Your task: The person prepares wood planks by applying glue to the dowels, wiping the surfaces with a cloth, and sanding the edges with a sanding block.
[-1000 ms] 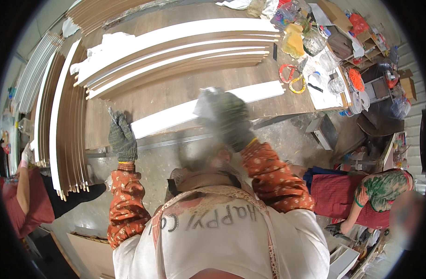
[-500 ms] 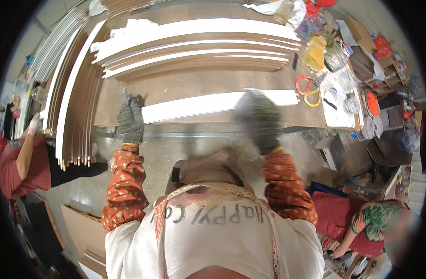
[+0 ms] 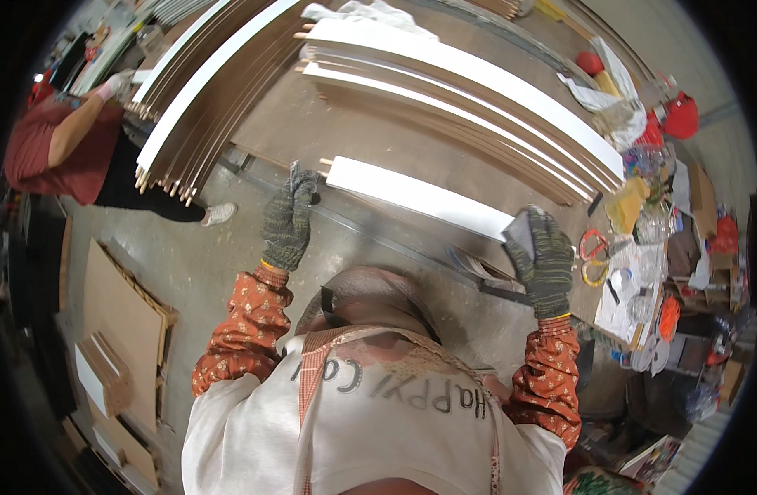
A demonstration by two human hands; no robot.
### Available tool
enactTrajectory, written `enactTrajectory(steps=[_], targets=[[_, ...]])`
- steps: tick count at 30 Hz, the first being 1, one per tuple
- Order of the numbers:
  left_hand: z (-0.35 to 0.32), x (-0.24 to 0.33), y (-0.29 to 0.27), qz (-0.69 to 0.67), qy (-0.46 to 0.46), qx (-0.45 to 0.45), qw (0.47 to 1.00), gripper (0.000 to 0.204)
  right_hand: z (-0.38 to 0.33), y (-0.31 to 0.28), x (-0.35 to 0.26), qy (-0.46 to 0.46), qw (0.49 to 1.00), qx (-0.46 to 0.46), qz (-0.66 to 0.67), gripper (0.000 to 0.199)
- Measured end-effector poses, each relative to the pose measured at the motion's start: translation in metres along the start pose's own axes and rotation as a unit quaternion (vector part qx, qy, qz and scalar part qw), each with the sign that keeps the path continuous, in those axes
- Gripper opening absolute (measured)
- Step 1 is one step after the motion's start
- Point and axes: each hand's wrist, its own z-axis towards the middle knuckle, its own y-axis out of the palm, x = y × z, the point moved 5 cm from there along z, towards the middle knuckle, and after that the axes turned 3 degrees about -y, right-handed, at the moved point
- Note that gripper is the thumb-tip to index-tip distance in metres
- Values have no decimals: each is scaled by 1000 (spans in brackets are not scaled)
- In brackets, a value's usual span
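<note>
Board: We hold a white board (image 3: 416, 196) by its two ends, flat and level across a brown bench (image 3: 329, 132), just in front of our body.

Left hand: Our left hand (image 3: 288, 221), in a grey knit glove, meets the board's left end near two small wooden dowels (image 3: 324, 167). The fingers point up and look loosely curled around the end, though we cannot tell how firmly they grip.

Right hand: Our right hand (image 3: 542, 257), gloved the same way, wraps over the board's right corner, fingers folded down on the top face.

Risk: We judge the left grip the weak point; if only fingertips bear on that end, the board could slip and drop onto the metal rail (image 3: 395, 247) below. The dowels could also snap or catch the glove should the end swing.

Stacks: Long white-faced boards lie in a stack (image 3: 477, 91) beyond ours, and a second stack (image 3: 205, 107) fans out to the left, dowel ends toward us.

Clutter: Scissors (image 3: 593, 246) with red and yellow handles, papers and red items crowd the right end of the bench.

Co-worker: A person in a red shirt (image 3: 52, 153) stands at far left, well apart from us.
</note>
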Motion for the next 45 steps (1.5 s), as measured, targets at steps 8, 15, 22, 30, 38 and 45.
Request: enactTrajectory(steps=[8, 15, 22, 30, 38, 45], targets=[[-10, -4, 12, -19, -15, 11, 1000, 31, 109, 27, -151, -242, 959, -102, 108, 66], [5, -8, -7, -33, -2, 52, 998, 30, 155, 13, -196, -296, 943, -98, 117, 64], [23, -32, 16, 47, 40, -3, 998, 31, 138, 21, -193, -271, 951, -131, 72, 58], [19, -46, 23, -88, -105, -14, 990, 29, 144, 11, -180, -251, 961, -57, 97, 61], [16, -35, 26, 59, 28, 32, 997, 27, 168, 27, -207, -257, 957, -14, 131, 67], [22, -24, 23, -138, -107, 19, 984, 35, 107, 8, -130, -197, 978, 18, 67, 61]])
